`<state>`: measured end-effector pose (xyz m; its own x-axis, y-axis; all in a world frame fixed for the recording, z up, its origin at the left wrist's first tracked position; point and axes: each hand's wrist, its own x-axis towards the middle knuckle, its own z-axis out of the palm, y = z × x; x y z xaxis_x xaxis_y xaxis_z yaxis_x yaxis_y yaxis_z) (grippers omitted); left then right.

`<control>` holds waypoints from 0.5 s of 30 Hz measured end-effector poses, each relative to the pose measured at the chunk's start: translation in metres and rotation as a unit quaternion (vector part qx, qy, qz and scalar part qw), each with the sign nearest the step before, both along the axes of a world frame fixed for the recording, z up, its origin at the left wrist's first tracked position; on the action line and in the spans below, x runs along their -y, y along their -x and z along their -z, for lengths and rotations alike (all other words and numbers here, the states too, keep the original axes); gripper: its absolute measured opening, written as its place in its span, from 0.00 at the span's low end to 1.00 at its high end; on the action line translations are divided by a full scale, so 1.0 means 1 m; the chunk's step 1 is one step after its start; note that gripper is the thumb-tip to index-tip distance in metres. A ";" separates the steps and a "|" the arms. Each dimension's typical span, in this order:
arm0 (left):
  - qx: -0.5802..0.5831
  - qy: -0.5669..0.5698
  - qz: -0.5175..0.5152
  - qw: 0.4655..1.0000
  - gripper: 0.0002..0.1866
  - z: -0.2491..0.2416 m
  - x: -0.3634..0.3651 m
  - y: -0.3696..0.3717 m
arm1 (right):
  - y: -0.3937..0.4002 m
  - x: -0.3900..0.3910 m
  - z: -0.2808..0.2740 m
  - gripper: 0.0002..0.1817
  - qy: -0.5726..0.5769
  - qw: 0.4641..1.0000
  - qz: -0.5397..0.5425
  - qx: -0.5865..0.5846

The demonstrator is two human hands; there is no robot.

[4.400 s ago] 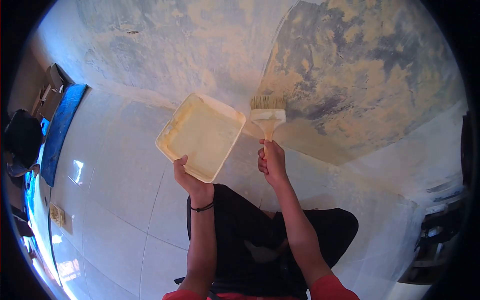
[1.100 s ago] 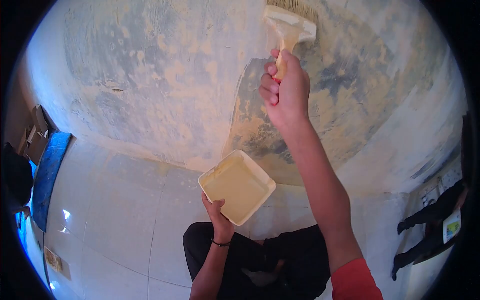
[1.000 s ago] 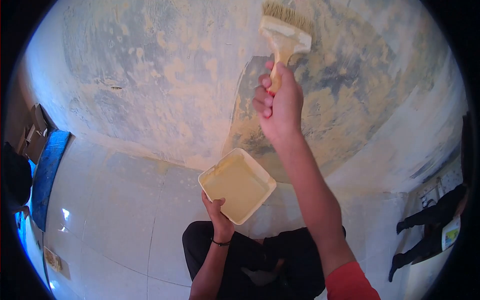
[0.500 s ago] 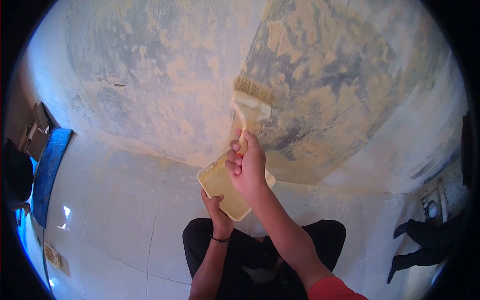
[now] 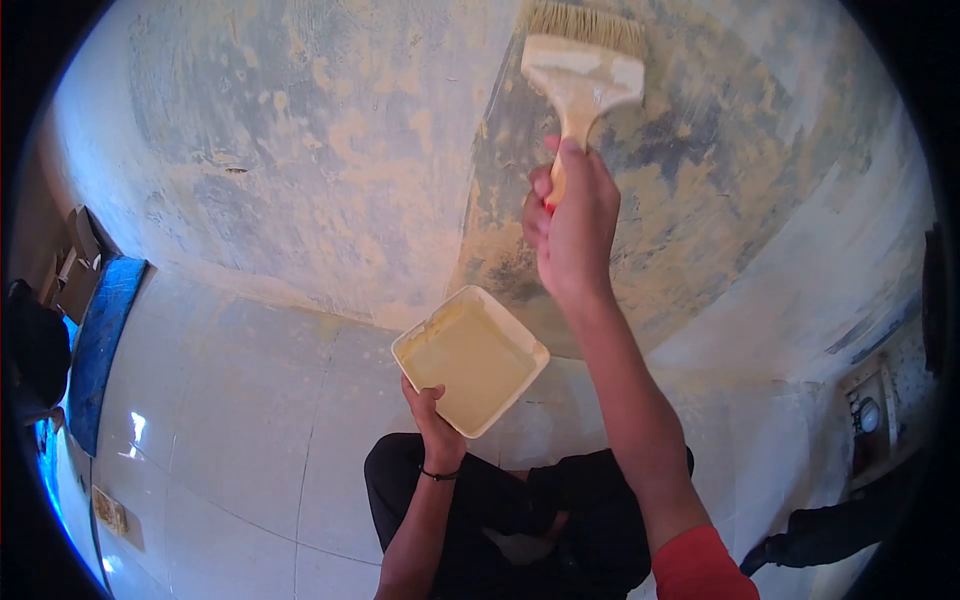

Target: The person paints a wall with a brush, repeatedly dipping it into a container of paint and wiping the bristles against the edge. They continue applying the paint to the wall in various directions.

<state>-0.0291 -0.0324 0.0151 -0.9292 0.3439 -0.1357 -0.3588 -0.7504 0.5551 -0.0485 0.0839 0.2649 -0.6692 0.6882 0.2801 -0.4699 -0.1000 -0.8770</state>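
Below, left hand (image 5: 432,415) holds tray (image 5: 470,360) of cream paint (image 5: 468,362).

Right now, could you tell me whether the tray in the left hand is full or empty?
Neither: the tray holds a shallow layer of cream paint covering its floor, well below the rim.

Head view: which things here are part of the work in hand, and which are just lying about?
In use:
right hand gripping the brush
left hand holding the tray of pale paint
patchy wall

Lying about:
blue mat by the wall
boxes beyond it
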 end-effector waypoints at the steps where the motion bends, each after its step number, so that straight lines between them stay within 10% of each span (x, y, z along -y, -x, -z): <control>1: -0.002 0.001 -0.002 1.000 0.31 0.001 0.000 0.000 | 0.003 -0.004 -0.005 0.14 -0.024 1.000 0.002 -0.008; 15: 0.003 0.004 0.007 1.000 0.32 -0.001 0.000 0.001 | 0.036 -0.016 -0.032 0.13 -0.051 0.997 -0.011 -0.052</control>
